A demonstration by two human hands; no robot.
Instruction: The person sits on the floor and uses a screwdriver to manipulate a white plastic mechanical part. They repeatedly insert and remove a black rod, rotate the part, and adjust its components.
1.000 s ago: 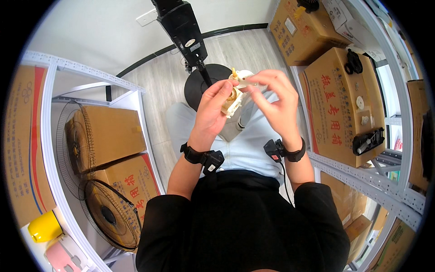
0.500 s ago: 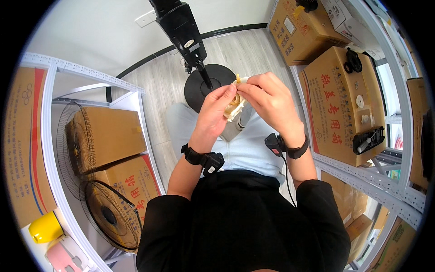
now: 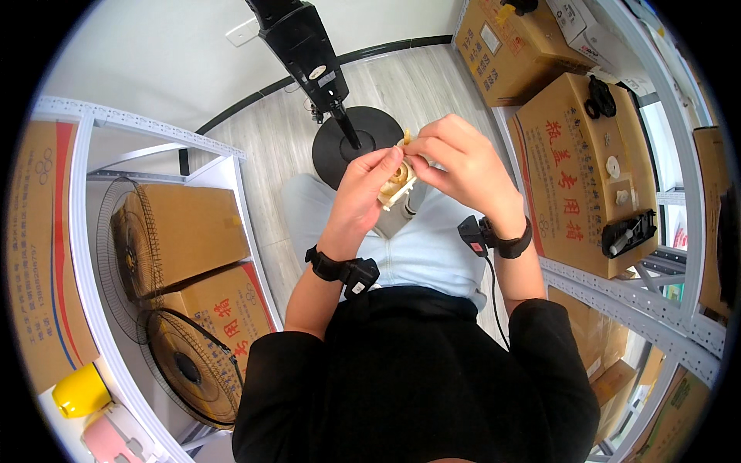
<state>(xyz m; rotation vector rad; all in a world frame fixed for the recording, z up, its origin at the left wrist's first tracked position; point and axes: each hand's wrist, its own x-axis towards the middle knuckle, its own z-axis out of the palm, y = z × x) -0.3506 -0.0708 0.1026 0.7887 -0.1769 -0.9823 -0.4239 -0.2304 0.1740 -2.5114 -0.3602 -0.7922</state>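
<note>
White metal shelving on the right [image 3: 629,315] and white metal shelving on the left [image 3: 158,130] flank the seated person, whose light-blue trousers [image 3: 424,258] show below the hands. On the right shelving sits a large cardboard box [image 3: 571,243] with red and dark print, and a second cardboard box [image 3: 509,69] stands at its far side; on the left, a plain brown box [image 3: 197,231] sits just beyond a printed brown box [image 3: 220,305]. Two round wire fan guards [image 3: 187,369] lean in front of those left boxes, one farther off than the other. Ahead, a black stand [image 3: 305,62] slants down to a round black base [image 3: 332,150] on the floor. The left hand [image 3: 359,189] grasps a cream plastic part [image 3: 397,194] between thumb and fingers, above the lap and midway between the two shelves. The right hand [image 3: 461,162] has its thumb and fingertips drawn together against the part's far end; they hide the contact, so whether they grip it cannot be told. A rounded yellow object [image 3: 80,392] lies at the near left, just beside a pink object [image 3: 112,438]. On top of the large right box are a black tray-like piece [image 3: 629,234] at the near end, a black ring-shaped piece [image 3: 600,98] at the far end, and a small white disc [image 3: 612,167] between them.
</note>
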